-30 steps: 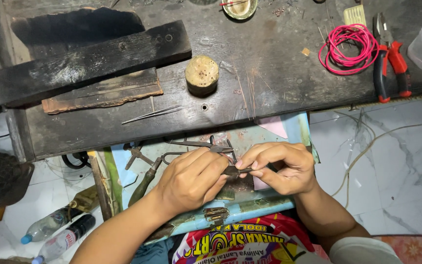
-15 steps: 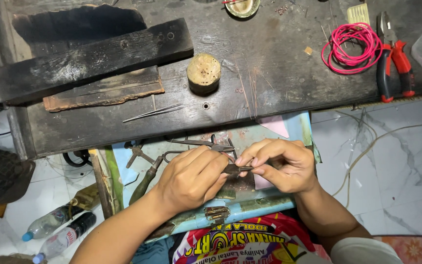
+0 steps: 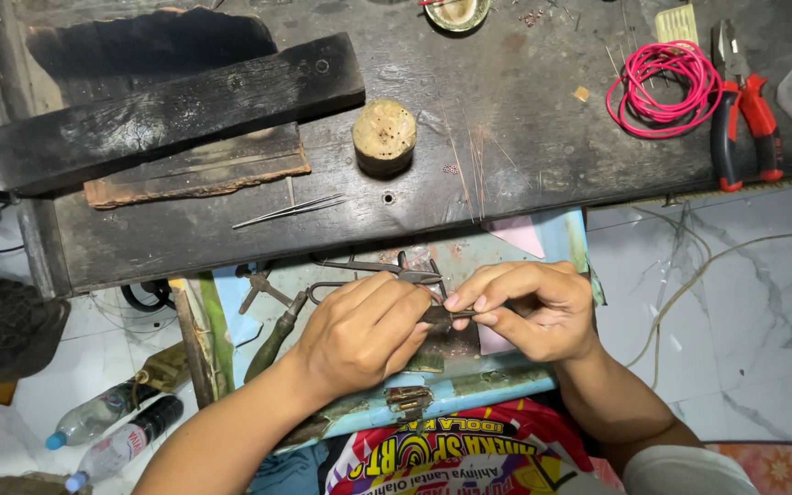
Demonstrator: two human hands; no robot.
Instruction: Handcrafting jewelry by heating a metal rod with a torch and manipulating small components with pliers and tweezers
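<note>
Dark scarred workbench (image 3: 524, 137) above open drawer (image 3: 543, 240); over drawer, left hand (image 3: 359, 330) and right hand (image 3: 533, 307) both pinched small dark metal piece (image 3: 442, 314); shaping seemingly unfinished, tweezers (image 3: 291, 211) untouched

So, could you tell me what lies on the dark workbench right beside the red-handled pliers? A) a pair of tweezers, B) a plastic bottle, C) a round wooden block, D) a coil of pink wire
D: the coil of pink wire lies just to the left of the red-handled pliers at the far right of the workbench, while the other things sit elsewhere.
</note>
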